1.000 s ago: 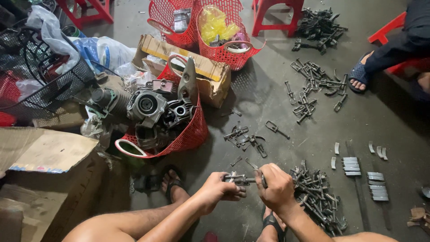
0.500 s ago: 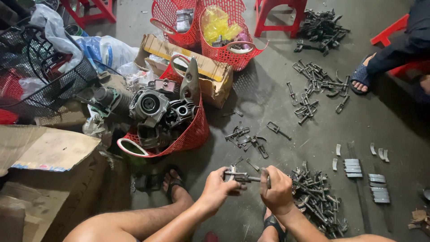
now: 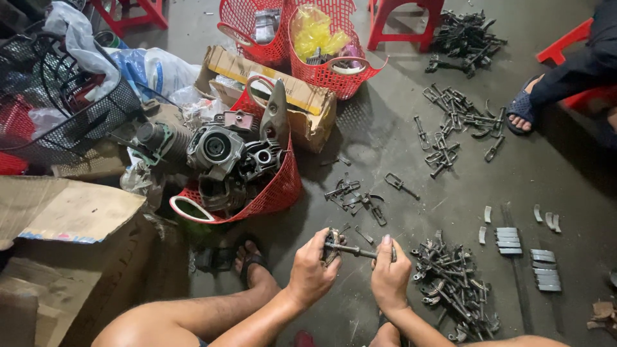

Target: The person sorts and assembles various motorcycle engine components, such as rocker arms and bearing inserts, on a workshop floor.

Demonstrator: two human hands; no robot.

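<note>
**Hands on one metal part, big pile left**

Left hand [image 3: 313, 270] closed around the chunky end of a small metal part [image 3: 350, 249]; right hand [image 3: 389, 276] closed on the thin rod end, thumb up along it. I hold the part level between both fists, just above the floor [image 3: 385, 148], in front of my knees.

Progress, judged from the layout: a heap [image 3: 453, 289] of similar greasy parts lies just right of my right hand, apparently unworked. Flat plates [image 3: 508, 236] sit in neat rows further right, well apart from the heap; they look sorted. A few loose pieces [image 3: 353, 196] lie ahead of my hands, near the red basket [image 3: 257, 199] of engine parts. More piles lie farther off by another person's sandalled foot [image 3: 522, 109].

Estimate: early to midway. Whether this part is coming apart or going together, I cannot tell.
</note>
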